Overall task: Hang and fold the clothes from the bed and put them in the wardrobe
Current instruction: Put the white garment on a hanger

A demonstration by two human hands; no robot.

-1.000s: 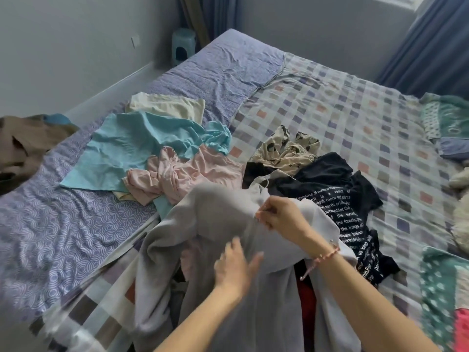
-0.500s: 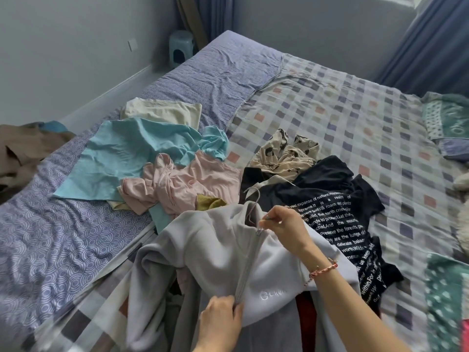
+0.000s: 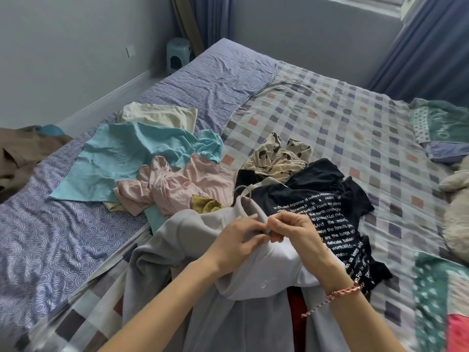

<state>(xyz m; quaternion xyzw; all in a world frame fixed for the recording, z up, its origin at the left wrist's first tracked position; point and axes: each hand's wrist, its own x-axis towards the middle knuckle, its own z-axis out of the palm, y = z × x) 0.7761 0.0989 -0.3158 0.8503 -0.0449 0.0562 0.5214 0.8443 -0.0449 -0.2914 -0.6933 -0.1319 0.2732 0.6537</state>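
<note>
A light grey zip jacket (image 3: 177,250) lies on the near edge of the bed, with a hanger hook (image 3: 242,190) poking out of its collar. My left hand (image 3: 236,240) and my right hand (image 3: 294,232) meet at the collar, and both pinch the grey fabric at the top of the zipper. Behind them lie a black T-shirt with white text (image 3: 317,199), a pink garment (image 3: 177,184), a turquoise garment (image 3: 127,156), a cream garment (image 3: 160,115) and a cream patterned piece (image 3: 279,156).
The bed (image 3: 330,110) carries a checked sheet on the right and a purple patterned sheet on the left. A brown garment (image 3: 22,153) lies at the left edge. Pillows (image 3: 441,128) and a plush toy (image 3: 456,207) sit at the right. A small stool (image 3: 177,54) stands in the far corner.
My left hand rose from the lower zipper to the collar and joined the right hand. The jacket front has closed, and the hanger hook now shows above the collar.
</note>
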